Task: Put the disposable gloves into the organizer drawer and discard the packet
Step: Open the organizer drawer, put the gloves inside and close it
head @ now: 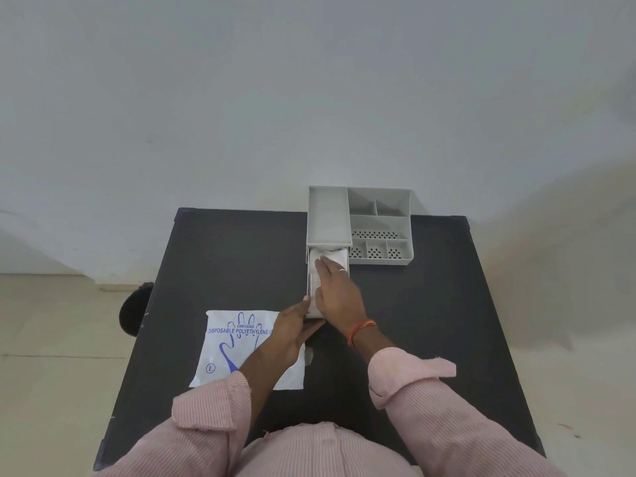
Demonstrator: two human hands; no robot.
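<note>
Pink striped sleeves (213, 411) are reaching forward over a black table (430, 321), one from each side, as a person is packing disposable gloves (332, 258) into a pulled-out drawer (308, 287). Looking like one thin, crumpled white bundle, the gloves are lying inside the drawer, filling it almost from wall to wall; single gloves cannot be counted. One right hand (339, 294) is pressing flat on top of them, fingers stretched out and held together, with a ring showing on one finger and an orange thread tied at the wrist. One left hand (292, 330) is bracing the drawer's near front end, thumb against its left wall and fingers curled under the front. One white packet (223, 352), printed in blue with a hand outline and the words "DISPOSABLE POLYETHYLENE", is lying flat on the table just left of the drawer, partly under the left forearm. One grey organizer (378, 222) is standing at the table's far edge, its open compartments sitting to the right of the drawer's housing.
</note>
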